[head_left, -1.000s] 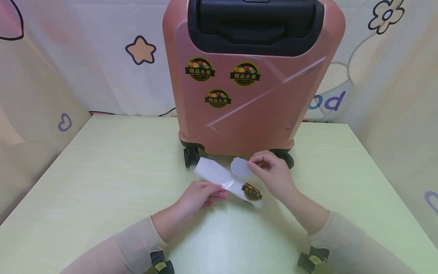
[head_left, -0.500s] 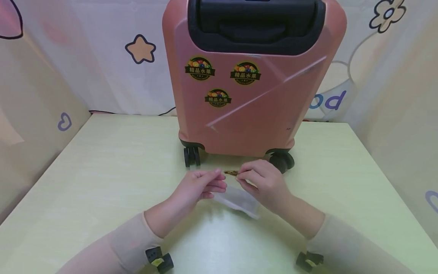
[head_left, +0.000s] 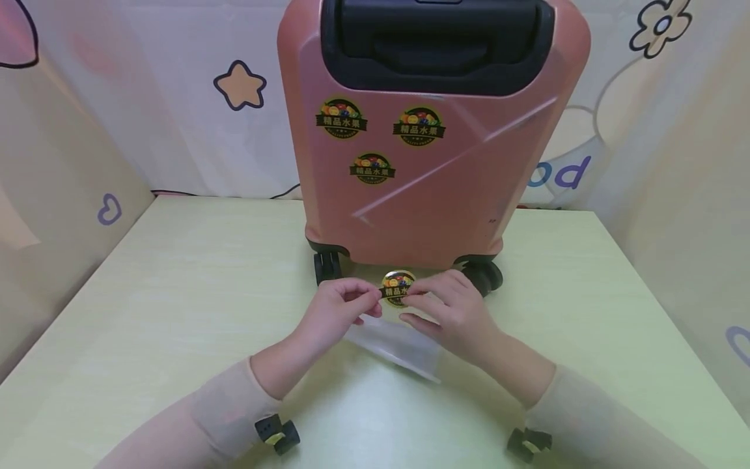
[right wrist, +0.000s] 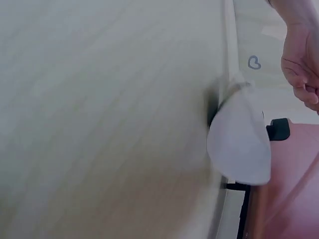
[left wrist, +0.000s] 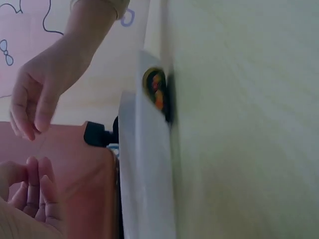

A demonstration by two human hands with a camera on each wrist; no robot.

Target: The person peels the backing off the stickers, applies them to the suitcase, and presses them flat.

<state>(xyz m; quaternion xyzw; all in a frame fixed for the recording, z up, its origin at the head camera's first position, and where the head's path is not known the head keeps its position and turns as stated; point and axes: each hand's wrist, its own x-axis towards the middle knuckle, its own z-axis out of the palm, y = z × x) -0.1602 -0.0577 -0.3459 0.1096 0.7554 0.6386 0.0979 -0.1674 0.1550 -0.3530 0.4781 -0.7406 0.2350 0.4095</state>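
In the head view, my left hand and right hand pinch opposite edges of a round fruit sticker, its printed face toward me. Right fingertips cover part of its print. Below the hands is a white backing sheet, let go by both. The left wrist view shows that backing sheet curled, bearing another sticker near one end. Behind the hands stands a pink suitcase with three matching stickers on its upper front: upper left, upper right and lower.
The suitcase stands on black wheels on a pale table. Its black handle recess is at the top. Patterned curtains close off the back and sides.
The left hand let go of the backing sheet, which dropped lower. The right hand's sticker turned from its white back, through edge-on, to its printed face, and the left fingers took its other edge.
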